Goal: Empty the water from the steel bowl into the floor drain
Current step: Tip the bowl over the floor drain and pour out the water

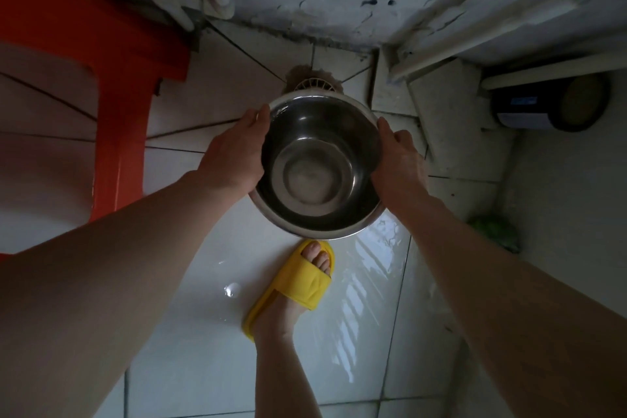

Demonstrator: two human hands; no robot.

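Observation:
A round steel bowl [319, 166] is held above the tiled floor, tipped away from me so its far rim dips toward the floor drain [314, 85]. Only the far half of the drain's white slotted cover shows past the rim. My left hand [234, 149] grips the bowl's left side and my right hand [398, 156] grips its right side. The bowl's inside looks dark and shiny; a thin film of water may lie near the far rim, but I cannot tell how much.
A red plastic stool [115, 78] stands at the left. A foot in a yellow slipper [298, 285] is just below the bowl, on wet tiles [366, 282]. A dark cylindrical container [549, 105] lies under a white shelf at the right. A stained wall closes the back.

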